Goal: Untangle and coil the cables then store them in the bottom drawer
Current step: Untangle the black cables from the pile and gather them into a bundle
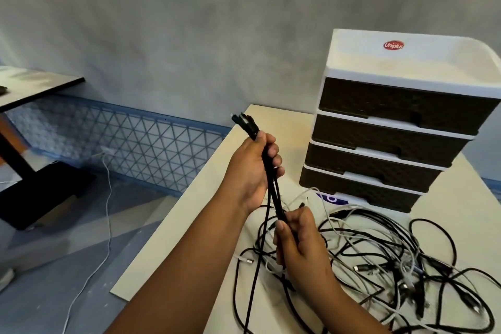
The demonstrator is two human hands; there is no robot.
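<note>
A black cable (274,198) is stretched between my two hands above the table. My left hand (250,171) is shut around its upper part, with the plug ends (244,123) sticking out above the fist. Lower down, my right hand (298,238) is shut on the same black strands. A tangled pile of black and white cables (393,260) lies on the table to the right of my hands. Behind it stands a white drawer unit (406,62) with several dark brown drawers; the bottom drawer (357,191) is closed.
The cream table (189,225) ends at a left edge beside my left arm. Beyond it is a blue-grey floor with a white cord (107,198) trailing across it. Another table (35,87) with a black base stands at far left. A grey wall is behind.
</note>
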